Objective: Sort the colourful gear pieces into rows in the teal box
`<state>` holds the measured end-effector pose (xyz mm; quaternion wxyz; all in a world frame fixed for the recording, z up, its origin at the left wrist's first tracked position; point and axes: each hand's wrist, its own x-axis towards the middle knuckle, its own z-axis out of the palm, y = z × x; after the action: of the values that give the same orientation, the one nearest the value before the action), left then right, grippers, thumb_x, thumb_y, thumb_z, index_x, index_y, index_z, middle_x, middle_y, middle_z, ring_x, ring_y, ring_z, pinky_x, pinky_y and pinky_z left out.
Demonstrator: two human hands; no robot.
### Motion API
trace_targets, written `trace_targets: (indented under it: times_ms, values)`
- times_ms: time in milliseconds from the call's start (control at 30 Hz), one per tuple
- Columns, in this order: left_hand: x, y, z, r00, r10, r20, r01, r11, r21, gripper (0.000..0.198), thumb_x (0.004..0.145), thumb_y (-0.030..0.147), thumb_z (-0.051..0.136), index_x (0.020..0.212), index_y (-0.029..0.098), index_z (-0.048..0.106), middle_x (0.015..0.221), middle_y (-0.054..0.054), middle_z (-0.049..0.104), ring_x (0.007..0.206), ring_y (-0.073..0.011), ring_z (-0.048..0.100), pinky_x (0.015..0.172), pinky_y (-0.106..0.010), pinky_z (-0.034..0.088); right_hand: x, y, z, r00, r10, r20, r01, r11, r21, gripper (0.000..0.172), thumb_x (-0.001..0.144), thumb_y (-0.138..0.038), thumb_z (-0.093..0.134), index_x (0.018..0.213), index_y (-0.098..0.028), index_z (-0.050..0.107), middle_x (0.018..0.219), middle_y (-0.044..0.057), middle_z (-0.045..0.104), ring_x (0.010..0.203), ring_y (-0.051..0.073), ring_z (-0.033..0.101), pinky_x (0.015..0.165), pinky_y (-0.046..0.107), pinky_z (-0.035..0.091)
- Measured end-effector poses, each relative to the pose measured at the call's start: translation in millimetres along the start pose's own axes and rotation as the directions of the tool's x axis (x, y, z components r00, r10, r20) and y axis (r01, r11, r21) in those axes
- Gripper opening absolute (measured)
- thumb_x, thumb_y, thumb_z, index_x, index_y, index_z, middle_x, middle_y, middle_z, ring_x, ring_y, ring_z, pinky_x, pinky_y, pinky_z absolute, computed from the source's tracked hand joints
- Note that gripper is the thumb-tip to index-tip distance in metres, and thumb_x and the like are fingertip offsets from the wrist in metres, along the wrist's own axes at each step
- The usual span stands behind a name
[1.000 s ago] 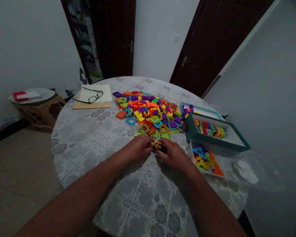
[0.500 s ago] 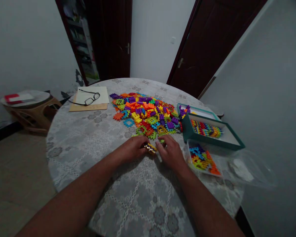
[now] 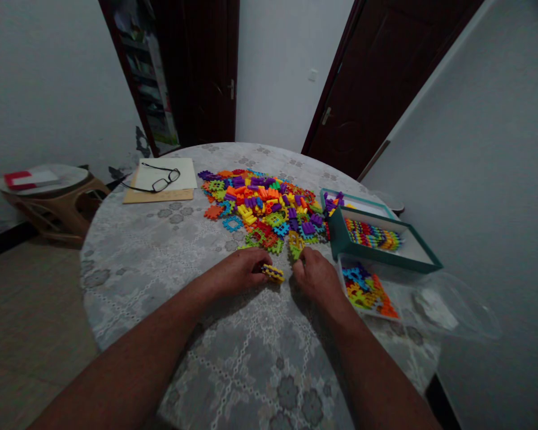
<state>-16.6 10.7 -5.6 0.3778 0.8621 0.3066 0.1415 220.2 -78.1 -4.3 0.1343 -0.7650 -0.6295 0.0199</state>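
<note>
My left hand [image 3: 240,270] pinches a small yellow block piece [image 3: 273,273] just above the patterned round table [image 3: 161,257]. My right hand [image 3: 316,276] lies a little to its right, fingertips closed on a green-yellow block [image 3: 295,245] at the near edge of the pile. The pile of colourful interlocking blocks [image 3: 264,206] spreads across the table beyond both hands.
A teal box [image 3: 388,254] with a row of joined blocks stands at the right, its lid behind it. A clear plastic tray [image 3: 367,289] of blocks lies nearer. Glasses [image 3: 161,179] rest on papers at the far left. A wooden stool [image 3: 49,197] stands beside the table.
My hands have parted: the left keeps the yellow piece, while the right has left it and reached forward to a green-yellow block at the pile's edge.
</note>
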Motion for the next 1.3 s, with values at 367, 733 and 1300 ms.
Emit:
trace_targets:
  times_ms: [367,733,1300]
  values:
    - [-1,-2,1.3,0.999,0.028,-0.015,-0.028,1.0,0.009,0.02,0.096,0.025,0.07,0.116,0.026,0.074,0.105,-0.003,0.076,0.092,-0.0203,0.066,0.081,-0.032,0.046,2,9,8,0.997,-0.068,-0.029,0.072,0.976,0.206,0.013,0.101,-0.018,0.048,0.105,-0.023,0.059,0.079,0.005,0.067,0.069,0.021,0.053,0.067,0.033,0.026]
    - [-3,3,-1.5,1.0,0.013,0.003,-0.013,1.0,-0.019,0.03,0.097,0.026,0.071,0.127,0.027,0.071,0.107,-0.003,0.078,0.093,-0.0208,0.068,0.082,-0.032,0.047,6,13,8,0.99,-0.09,-0.107,0.115,0.958,0.264,0.014,0.101,-0.02,0.046,0.098,-0.024,0.059,0.075,0.002,0.061,0.068,0.02,0.052,0.065,0.031,0.031]
    - [-2,-2,-1.4,0.997,0.068,-0.036,-0.066,0.996,0.062,0.026,0.093,0.022,0.072,0.119,0.025,0.072,0.113,-0.007,0.071,0.103,-0.0237,0.065,0.09,-0.035,0.05,3,6,6,0.931,-0.358,-0.071,0.355,0.84,0.411,0.028,0.094,-0.007,0.048,0.11,-0.021,0.066,0.11,0.009,0.07,0.107,0.024,0.067,0.098,0.035,0.051]
